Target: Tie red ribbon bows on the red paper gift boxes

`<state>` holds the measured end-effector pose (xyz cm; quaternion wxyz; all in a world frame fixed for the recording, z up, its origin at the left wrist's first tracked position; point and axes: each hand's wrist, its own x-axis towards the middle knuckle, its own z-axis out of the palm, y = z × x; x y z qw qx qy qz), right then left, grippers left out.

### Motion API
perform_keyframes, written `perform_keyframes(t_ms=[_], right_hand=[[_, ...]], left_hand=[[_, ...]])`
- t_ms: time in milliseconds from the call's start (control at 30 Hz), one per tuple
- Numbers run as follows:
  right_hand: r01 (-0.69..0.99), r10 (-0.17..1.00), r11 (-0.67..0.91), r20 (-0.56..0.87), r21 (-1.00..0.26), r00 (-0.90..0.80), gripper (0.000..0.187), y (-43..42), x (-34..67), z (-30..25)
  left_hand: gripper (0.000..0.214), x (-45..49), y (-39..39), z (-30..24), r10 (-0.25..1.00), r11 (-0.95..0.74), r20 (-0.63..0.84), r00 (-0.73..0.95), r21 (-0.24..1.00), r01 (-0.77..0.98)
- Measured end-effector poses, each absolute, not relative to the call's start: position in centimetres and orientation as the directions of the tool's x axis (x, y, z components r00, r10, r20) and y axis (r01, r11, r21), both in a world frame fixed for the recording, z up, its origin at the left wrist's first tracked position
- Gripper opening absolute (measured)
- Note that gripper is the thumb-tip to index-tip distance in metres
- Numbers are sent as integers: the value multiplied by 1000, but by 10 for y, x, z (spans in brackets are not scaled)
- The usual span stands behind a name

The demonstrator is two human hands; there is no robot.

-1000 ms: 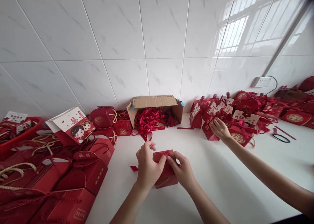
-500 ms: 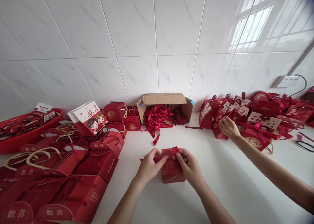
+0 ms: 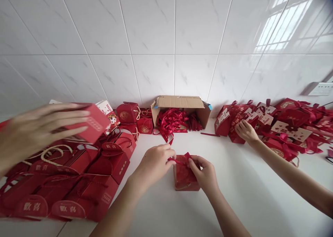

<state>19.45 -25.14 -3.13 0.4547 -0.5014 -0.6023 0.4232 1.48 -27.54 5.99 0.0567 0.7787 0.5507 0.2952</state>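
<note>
A small red gift box [image 3: 185,176] stands on the white counter [image 3: 234,195] in front of me. A thin red ribbon [image 3: 179,159] runs across its top. My left hand [image 3: 153,164] pinches the ribbon's left end, fingers closed. My right hand [image 3: 204,173] grips the ribbon at the box's top right corner, fingers also closed. Both hands touch the box's upper edge.
A blurred hand of another person [image 3: 33,129] holds a red box [image 3: 90,122] at the left. A second person's hand [image 3: 246,131] rests on red bags [image 3: 273,126] at the right. An open cardboard box [image 3: 182,107] of ribbons stands by the tiled wall. Flat red boxes [image 3: 78,181] pile at the left.
My hands have stretched the ribbon across the box top. The view has shifted left. A blurred hand carrying a red box has come in from the left.
</note>
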Motion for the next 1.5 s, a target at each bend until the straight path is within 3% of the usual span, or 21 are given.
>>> perform_keyframes(t_ms=[100,267,333,500,700,833,933,1000,1100,1233,1333,1500], right_hand=[[197,988,135,116,-971,-102,31,-251,196,-32],[194,979,183,160,-964,-130,28,-250,194,-37],[211,980,181,159,-960,-119,26,-251,193,-37],[322,955,287,244,-902,-168,17,-252,193,-32],[299,914,380,305,-875,-269,20,-253,195,-32],[285,932,345,289,-894,-220,36,-251,193,-36],[260,938,326,276,-909,-211,36,-251,192,-36],[252,934,332,279,-909,-225,35,-252,192,-34],[251,926,347,287,-904,-245,35,-252,193,-32],[250,930,345,294,-905,-220,35,-251,194,-34],[223,948,301,266,-927,-175,28,-252,192,-36],[30,975,201,197,-979,-105,18,-255,188,-39]], left_hand=[[14,10,-273,62,883,-460,278,378,352,815],[19,15,-270,60,894,-439,211,395,590,678],[21,22,-267,57,888,-450,226,401,606,656],[22,38,-251,49,778,-628,350,521,420,655],[17,48,-221,49,697,-717,366,617,366,593],[10,54,-208,43,765,-618,442,469,300,726],[7,51,-221,35,847,-478,467,256,454,752],[14,45,-239,29,903,-399,386,186,599,694],[17,38,-261,21,957,-277,262,127,690,668],[8,37,-267,13,975,-224,172,143,783,580],[14,39,-266,9,980,-194,142,141,848,493],[14,40,-270,2,975,-188,129,182,915,358]])
